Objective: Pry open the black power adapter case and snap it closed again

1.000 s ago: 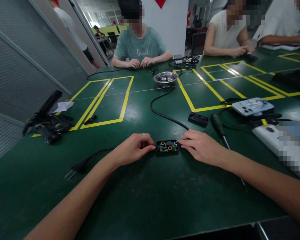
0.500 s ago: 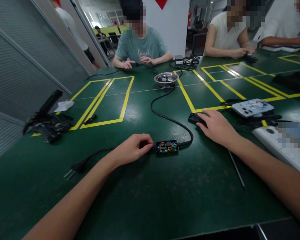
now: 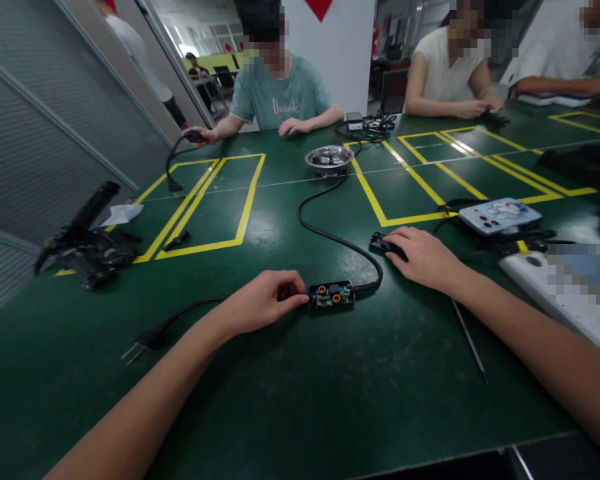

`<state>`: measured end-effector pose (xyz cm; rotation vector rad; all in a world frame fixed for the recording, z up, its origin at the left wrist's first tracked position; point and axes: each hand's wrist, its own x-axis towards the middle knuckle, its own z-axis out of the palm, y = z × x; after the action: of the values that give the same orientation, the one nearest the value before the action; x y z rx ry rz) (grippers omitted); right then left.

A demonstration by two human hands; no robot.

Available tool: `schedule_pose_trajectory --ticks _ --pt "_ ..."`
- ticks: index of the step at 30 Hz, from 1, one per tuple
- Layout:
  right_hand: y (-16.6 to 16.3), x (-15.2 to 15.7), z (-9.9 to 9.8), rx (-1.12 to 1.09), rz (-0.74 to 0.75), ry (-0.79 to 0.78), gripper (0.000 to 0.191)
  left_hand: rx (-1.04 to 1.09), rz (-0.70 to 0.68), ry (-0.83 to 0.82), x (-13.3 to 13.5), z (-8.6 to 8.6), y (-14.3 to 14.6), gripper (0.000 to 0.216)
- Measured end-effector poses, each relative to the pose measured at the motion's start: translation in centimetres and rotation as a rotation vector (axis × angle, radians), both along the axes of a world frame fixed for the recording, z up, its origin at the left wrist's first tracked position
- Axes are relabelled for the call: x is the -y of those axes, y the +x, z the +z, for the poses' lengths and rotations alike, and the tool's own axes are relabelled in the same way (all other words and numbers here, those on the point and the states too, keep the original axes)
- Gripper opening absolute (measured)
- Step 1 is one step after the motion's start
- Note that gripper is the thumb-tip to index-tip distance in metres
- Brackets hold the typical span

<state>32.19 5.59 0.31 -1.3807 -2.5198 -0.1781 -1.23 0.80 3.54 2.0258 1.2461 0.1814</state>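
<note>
A small open black adapter case with a circuit board showing lies on the green table in front of me. My left hand is curled and pinches the case's left end, where a black cord runs off to a two-pin plug. My right hand rests further back to the right, fingers laid over a black cover piece. Another black cable leaves the case's right end and curves back toward a metal bowl.
A thin screwdriver shaft lies under my right forearm. A phone and a white device sit to the right, a black tool far left. Three people sit across the table; yellow tape marks rectangles on it.
My right hand left the case's right end and moved back and right onto the black cover piece. My left hand stayed on the case. The person opposite lifted a cable to the left.
</note>
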Motion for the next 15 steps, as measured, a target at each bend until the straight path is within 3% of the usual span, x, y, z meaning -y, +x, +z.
schedule_pose_trajectory --ticks 10,15 --pt "-0.2 0.2 0.7 -0.079 -0.002 0.032 0.033 -0.005 0.003 -0.004 -0.1 0.0 -0.1 0.028" --pt "-0.6 1.1 1.8 -0.375 -0.051 0.036 0.037 -0.005 0.005 -0.005 0.0 -0.2 -0.1 0.028"
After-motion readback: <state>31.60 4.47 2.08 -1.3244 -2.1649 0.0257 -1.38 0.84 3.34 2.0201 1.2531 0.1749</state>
